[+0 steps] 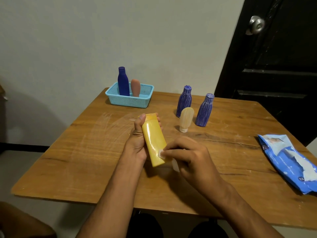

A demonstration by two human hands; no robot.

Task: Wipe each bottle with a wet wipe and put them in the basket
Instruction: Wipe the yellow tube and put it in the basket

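Light-blue perforated plastic basket (127, 101) holds a dark-blue bottle (123, 82) and a pinkish tube (135, 87), both upright. Left hand (137, 140) grips the yellow plastic bottle (154, 140) over the wooden tabletop (85, 152), cap pointing away, long axis tilted slightly left; right hand (190, 155) pinches a white wet wipe (161, 154) against it.

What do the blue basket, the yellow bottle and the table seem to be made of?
Blue basket: probably moulded plastic, matte; its walls are a grid of small holes.
Yellow bottle: looks like smooth plastic with a slight gloss; light streaks run along its side.
Table: wood or a wood-look veneer, judging by the grain and dark knots; pale scuff marks.
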